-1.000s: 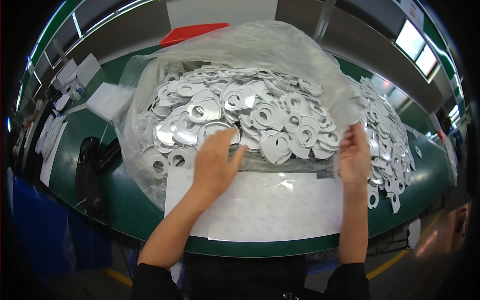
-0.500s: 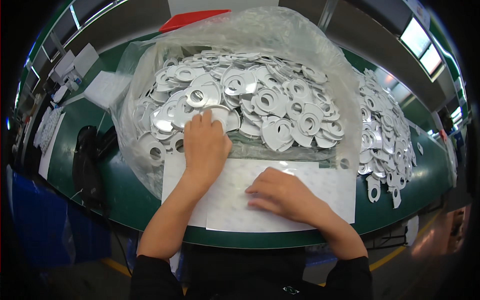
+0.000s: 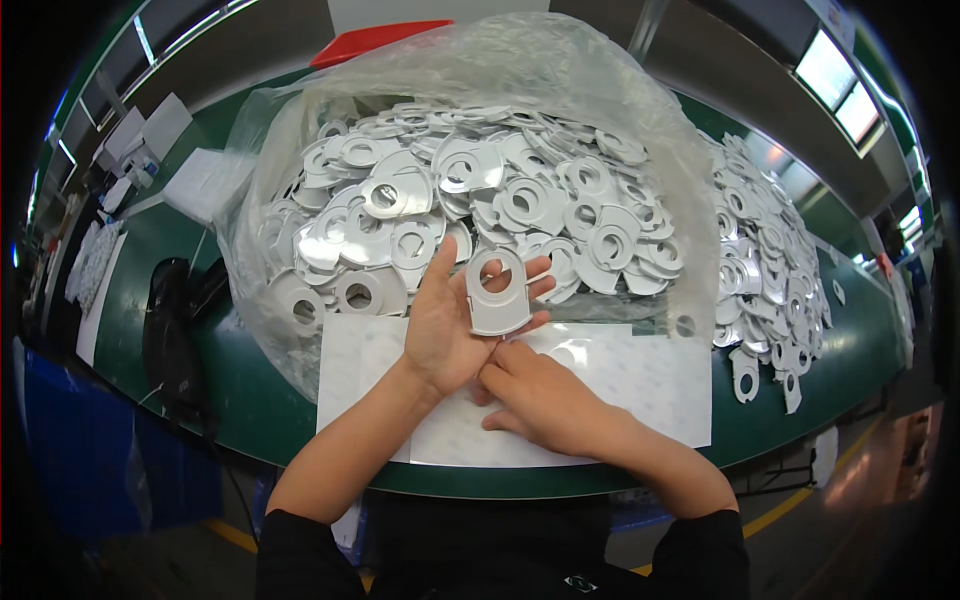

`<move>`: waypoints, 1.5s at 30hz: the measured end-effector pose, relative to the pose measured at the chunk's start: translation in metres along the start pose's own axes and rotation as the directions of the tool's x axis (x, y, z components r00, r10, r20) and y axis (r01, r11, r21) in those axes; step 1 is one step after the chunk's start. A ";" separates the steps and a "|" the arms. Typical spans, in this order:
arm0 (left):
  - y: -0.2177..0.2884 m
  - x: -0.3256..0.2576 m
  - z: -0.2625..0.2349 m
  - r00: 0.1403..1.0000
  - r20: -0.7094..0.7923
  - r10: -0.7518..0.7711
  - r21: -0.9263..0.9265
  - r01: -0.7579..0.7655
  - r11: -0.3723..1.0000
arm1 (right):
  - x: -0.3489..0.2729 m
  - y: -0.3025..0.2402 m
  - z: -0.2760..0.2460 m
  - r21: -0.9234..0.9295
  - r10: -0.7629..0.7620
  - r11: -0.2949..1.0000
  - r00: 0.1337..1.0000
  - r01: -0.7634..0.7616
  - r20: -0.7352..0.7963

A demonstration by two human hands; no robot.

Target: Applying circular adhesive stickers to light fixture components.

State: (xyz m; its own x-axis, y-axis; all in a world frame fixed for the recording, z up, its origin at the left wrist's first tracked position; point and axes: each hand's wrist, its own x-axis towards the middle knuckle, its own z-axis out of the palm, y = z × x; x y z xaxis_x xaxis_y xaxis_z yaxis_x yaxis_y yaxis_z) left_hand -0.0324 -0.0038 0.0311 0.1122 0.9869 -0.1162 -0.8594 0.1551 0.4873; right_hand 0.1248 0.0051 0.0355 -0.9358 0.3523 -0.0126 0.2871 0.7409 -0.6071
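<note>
A flat whitish plastic part [image 3: 500, 318] with a large round hole lies across the fingers of my left hand [image 3: 440, 335]. The palm is turned up and the fingers are spread beneath the part. Close beside it, my right hand [image 3: 550, 400] is low over a white sheet [image 3: 650, 395], its fingers bent and drawn together. Whatever its fingertips may pinch is hidden. Behind both hands, a large heap of similar plastic parts [image 3: 610, 245] fills an opened clear plastic bag [image 3: 570, 60].
Another heap of these parts [image 3: 770, 270] sits on the green table [image 3: 560, 482] to the right. At the left lies a black tool with a cable [image 3: 172, 340], near a white block [image 3: 195, 185]. Behind the bag is a red tray [image 3: 380, 40].
My left hand has come back from the heap with one part and turned palm up. My right hand has shifted slightly left, its fingers more bent, beside the left hand.
</note>
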 end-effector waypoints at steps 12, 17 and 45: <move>-0.025 0.013 -0.024 0.998 -0.002 -0.063 0.098 0.063 0.993 | -0.009 -0.002 -0.012 -0.086 -0.468 0.883 0.879 0.461 -0.095; -0.023 0.007 -0.005 0.991 -0.091 -0.102 0.152 0.115 0.982 | -0.011 0.009 -0.024 0.436 0.102 0.840 0.696 0.322 -0.711; -0.031 0.006 -0.013 0.990 -0.025 -0.137 0.276 0.138 0.951 | 0.003 0.037 -0.019 0.757 0.445 0.638 0.735 0.140 -0.512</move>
State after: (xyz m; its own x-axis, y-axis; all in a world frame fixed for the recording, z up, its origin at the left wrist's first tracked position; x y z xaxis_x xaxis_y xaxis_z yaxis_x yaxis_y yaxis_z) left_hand -0.0116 -0.0035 0.0046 0.2160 0.9549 -0.2035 -0.6645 0.2965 0.6860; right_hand 0.1362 0.0445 0.0279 -0.4550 0.8814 0.1268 -0.1029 0.0894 -0.9907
